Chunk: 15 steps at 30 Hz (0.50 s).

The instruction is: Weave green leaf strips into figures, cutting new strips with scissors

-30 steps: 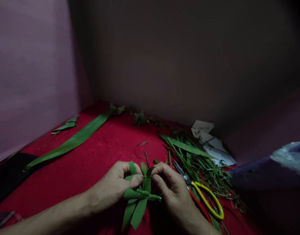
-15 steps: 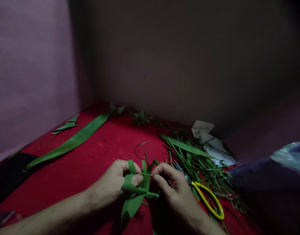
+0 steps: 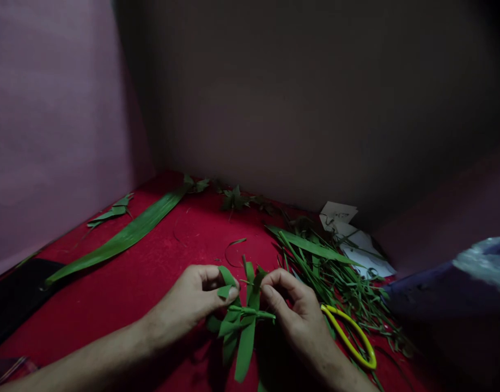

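Observation:
Between my hands is a figure of folded green leaf strips [image 3: 245, 343], with a rolled stem across it and several flat blades sticking out. My left hand [image 3: 207, 291] is closed, thumb against the fingers, pinching a strip of it. On the other side my right hand [image 3: 293, 305] pinches with thumb and forefinger at the edge of an upright blade. Yellow-handled scissors [image 3: 352, 340] lie just right of my right hand, their blades hidden behind it.
A heap of cut leaf strips [image 3: 335, 272] lies at the right on the red surface [image 3: 152, 272], by white paper pieces [image 3: 360, 245]. One long leaf [image 3: 123, 239] stretches across the left, its end over a black object [image 3: 21, 294]. Folded leaf pieces [image 3: 235, 198] line the wall.
The leaf figure has turned in my hands, so its lower blades now hang downward and its stem sits further right. My right hand has shifted slightly right, covering the scissors' pivot.

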Each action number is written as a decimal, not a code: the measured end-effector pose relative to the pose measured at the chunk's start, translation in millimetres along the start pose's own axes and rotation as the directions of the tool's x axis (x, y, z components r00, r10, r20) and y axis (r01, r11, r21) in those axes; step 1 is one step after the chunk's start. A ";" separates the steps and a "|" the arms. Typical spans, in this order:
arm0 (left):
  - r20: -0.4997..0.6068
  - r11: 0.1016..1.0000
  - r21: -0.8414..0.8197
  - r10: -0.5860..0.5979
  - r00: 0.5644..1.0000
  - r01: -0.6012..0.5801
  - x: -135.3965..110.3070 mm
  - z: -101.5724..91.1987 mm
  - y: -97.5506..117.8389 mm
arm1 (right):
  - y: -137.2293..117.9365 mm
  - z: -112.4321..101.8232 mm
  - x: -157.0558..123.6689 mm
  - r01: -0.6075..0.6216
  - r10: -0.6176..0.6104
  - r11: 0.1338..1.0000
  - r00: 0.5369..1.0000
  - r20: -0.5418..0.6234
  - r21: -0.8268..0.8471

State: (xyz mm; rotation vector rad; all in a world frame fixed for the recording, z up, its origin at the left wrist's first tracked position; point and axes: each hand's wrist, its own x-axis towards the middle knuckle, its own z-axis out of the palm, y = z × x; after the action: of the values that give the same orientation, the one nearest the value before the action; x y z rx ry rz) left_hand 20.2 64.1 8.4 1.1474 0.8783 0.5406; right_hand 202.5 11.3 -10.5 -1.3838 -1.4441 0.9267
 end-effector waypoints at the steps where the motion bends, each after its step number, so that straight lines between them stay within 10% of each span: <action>1: -0.015 1.000 0.005 0.000 1.000 0.000 0.0 -0.5 0.1 | -0.4 0.0 -0.3 0.000 0.000 1.000 1.000 -0.001 -0.002; 15: 0.035 0.994 -0.079 -0.070 0.997 0.072 -2.0 2.1 2.9 | -5.0 -3.1 4.6 -0.134 0.121 0.988 0.981 0.152 0.076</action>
State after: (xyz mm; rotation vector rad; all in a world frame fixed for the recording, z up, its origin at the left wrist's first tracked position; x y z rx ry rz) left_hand 21.0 62.5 12.1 1.0458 0.8596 0.4934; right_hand 204.1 15.3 -4.4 -1.3810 -1.4185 1.1812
